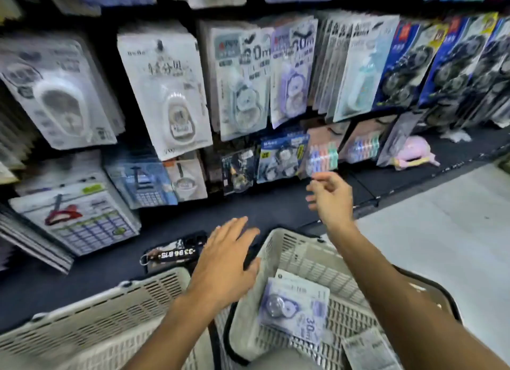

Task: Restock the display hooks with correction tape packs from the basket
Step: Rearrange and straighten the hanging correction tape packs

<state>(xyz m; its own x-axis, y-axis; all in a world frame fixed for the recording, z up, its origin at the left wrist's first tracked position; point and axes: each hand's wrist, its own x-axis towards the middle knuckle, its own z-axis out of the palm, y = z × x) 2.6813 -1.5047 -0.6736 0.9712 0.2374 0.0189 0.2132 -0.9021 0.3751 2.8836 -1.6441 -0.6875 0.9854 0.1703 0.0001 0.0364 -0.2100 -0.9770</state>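
A wall of hanging stationery packs (171,93) rises ahead of my hands, with dark shelf (82,273) below and pale floor (441,231) off to my right. In the beige basket (287,248) under my right forearm lies a lilac correction tape pack (296,306), flat and face up. My left hand (225,262) spreads open just left of it, holding nothing; my right hand (331,197) hangs beyond it, fingers loosely curled, empty.

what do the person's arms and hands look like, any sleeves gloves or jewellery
Both forearms are bare as far as the frame shows: no sleeve reaches into view. The left hand and the right hand wear no gloves, and no watch or bracelet shows at either wrist. The picture is motion-blurred, so a thin ring could not be ruled out.
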